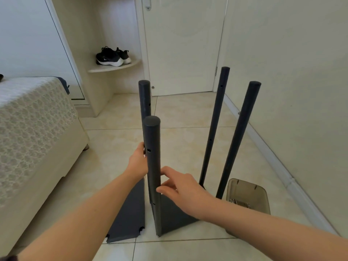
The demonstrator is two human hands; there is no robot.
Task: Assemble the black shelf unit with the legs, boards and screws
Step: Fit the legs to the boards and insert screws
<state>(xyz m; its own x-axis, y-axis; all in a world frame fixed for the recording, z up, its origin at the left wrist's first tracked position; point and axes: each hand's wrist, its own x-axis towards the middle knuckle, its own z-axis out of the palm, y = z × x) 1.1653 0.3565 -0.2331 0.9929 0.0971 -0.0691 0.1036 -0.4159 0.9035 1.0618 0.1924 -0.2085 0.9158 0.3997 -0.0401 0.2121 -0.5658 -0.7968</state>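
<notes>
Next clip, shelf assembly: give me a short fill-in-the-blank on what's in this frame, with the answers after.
1. ____ black legs stand upright.
2. A pair of black shoes sits on a corner ____ by the door.
3. The translucent tray lies to the ____ of the legs.

Answers: four; shelf; right

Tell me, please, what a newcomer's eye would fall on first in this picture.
Four black legs rise upright mid-floor from a black board. The left hand and right hand meet at the nearest leg. Black sneakers sit on a corner shelf behind.
</notes>
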